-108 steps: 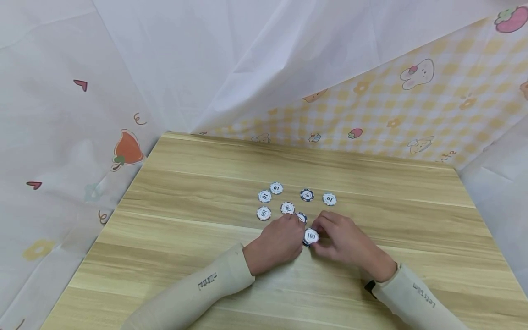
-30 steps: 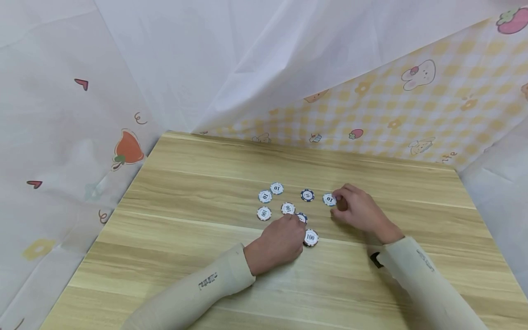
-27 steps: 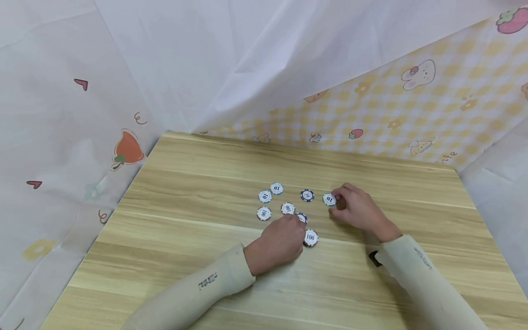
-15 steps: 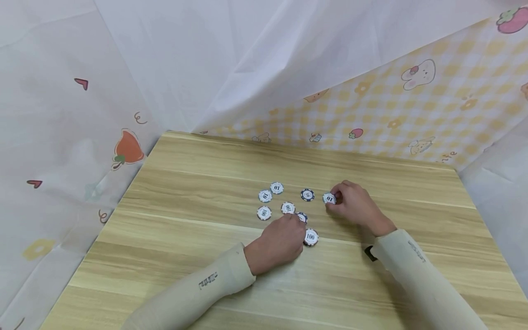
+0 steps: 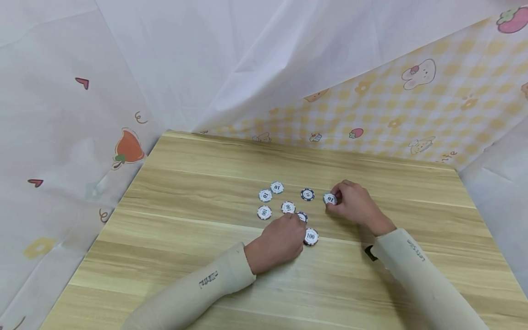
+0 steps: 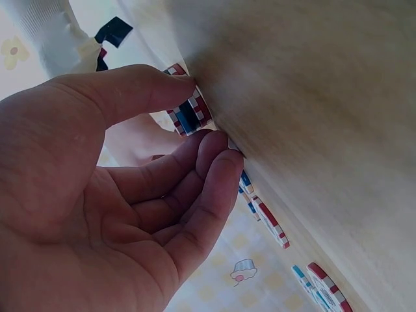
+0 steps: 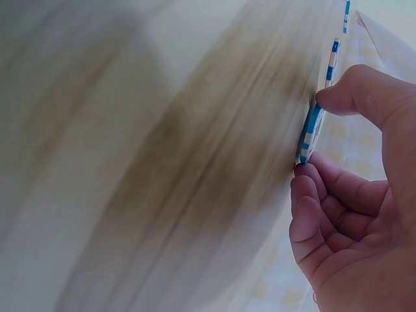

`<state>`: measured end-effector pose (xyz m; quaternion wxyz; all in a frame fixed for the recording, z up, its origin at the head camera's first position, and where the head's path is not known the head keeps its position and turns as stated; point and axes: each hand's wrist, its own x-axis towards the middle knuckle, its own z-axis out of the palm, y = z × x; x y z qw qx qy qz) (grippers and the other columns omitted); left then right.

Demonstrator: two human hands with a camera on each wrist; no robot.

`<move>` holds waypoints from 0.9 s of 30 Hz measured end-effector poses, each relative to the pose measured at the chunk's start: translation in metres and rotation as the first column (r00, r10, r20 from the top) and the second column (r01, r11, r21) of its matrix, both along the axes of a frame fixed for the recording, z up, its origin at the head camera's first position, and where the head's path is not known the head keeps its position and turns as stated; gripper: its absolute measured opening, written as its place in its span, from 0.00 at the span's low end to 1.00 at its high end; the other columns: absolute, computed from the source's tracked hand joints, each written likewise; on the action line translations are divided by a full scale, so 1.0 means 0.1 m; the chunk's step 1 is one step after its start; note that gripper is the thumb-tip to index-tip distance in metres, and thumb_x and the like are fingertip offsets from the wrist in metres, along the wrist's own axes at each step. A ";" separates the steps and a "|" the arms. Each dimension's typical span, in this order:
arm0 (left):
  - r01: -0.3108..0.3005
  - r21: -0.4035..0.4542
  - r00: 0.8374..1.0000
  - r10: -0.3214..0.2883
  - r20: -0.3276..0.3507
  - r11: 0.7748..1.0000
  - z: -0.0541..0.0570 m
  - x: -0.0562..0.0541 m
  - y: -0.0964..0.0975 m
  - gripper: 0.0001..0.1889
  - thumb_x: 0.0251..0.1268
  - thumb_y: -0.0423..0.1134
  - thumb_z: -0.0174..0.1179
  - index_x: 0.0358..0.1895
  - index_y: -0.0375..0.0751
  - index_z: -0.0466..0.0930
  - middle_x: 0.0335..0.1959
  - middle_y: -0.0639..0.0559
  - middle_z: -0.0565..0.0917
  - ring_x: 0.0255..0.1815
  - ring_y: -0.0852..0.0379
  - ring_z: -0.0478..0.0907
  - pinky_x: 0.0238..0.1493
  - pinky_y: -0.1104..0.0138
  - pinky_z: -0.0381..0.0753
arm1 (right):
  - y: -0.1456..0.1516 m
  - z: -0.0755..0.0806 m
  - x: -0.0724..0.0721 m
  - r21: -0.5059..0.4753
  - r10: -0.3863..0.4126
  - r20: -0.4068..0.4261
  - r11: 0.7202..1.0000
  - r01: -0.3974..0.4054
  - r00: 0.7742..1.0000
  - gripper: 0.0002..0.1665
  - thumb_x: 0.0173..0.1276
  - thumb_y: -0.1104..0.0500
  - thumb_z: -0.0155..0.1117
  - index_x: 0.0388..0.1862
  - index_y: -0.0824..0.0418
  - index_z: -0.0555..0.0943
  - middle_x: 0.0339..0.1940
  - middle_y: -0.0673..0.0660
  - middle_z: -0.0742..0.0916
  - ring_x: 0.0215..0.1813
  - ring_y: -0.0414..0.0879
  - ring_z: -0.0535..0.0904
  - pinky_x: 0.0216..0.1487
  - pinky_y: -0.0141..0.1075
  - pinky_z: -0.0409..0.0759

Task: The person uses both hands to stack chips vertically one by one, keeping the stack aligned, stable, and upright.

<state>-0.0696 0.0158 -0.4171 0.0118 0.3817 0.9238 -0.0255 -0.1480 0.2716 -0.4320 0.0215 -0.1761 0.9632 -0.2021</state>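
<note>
In the head view my left hand (image 5: 275,244) holds the side of a small stack of poker chips (image 5: 311,236) with a 100 chip on top. The left wrist view shows its thumb and fingertips on either side of the stack (image 6: 190,117), whose edges are red-white and blue. Farther right, my right hand (image 5: 356,204) pinches a poker chip (image 5: 329,198) marked 10 between thumb and finger. That chip's light-blue and white edge (image 7: 311,133) lies flat at the tabletop in the right wrist view.
Other chips lie on the wooden table (image 5: 185,270): a dark-blue chip (image 5: 307,194), two 10 chips, including one (image 5: 277,187), two 100 chips, including one (image 5: 264,212), and a partly hidden blue-edged chip (image 5: 302,217). Printed cloth (image 5: 371,110) hangs behind.
My right hand has left the stack and moved up and right to the 10 chip; its thumb has since come in against that chip. The left hand has stayed at the stack.
</note>
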 end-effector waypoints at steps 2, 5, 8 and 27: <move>0.000 0.001 1.000 0.000 -0.001 1.000 0.00 0.00 0.00 0.11 0.76 0.41 0.63 0.48 0.40 0.91 0.42 0.48 0.88 0.41 0.55 0.84 0.41 0.67 0.85 | 0.01 0.00 0.00 0.003 0.002 -0.003 1.000 -0.002 1.000 0.21 0.63 0.54 0.80 0.45 0.68 0.86 0.42 0.57 0.86 0.42 0.51 0.83 0.46 0.49 0.84; 0.001 0.003 1.000 -0.001 -0.002 1.000 -0.01 0.00 0.00 0.11 0.76 0.41 0.63 0.48 0.40 0.91 0.42 0.48 0.88 0.41 0.55 0.84 0.41 0.67 0.85 | 0.01 0.00 0.02 0.008 0.007 -0.008 1.000 -0.007 1.000 0.21 0.63 0.54 0.80 0.46 0.68 0.86 0.41 0.57 0.86 0.41 0.51 0.82 0.46 0.49 0.83; 0.000 0.007 1.000 0.000 -0.001 1.000 -0.01 0.00 0.00 0.11 0.76 0.41 0.63 0.48 0.40 0.91 0.41 0.48 0.88 0.41 0.55 0.84 0.41 0.67 0.85 | 0.02 0.00 0.03 0.014 0.011 -0.016 1.000 -0.011 1.000 0.21 0.63 0.54 0.80 0.46 0.68 0.86 0.41 0.57 0.86 0.41 0.50 0.82 0.45 0.48 0.83; 0.008 -0.013 1.000 -0.008 -0.004 1.000 -0.01 0.00 0.01 0.11 0.75 0.41 0.64 0.48 0.40 0.91 0.42 0.48 0.89 0.42 0.55 0.84 0.43 0.67 0.85 | 0.03 -0.01 0.22 -0.022 0.040 -0.034 0.999 -0.041 0.999 0.17 0.61 0.57 0.82 0.44 0.65 0.87 0.39 0.53 0.85 0.39 0.45 0.81 0.42 0.43 0.82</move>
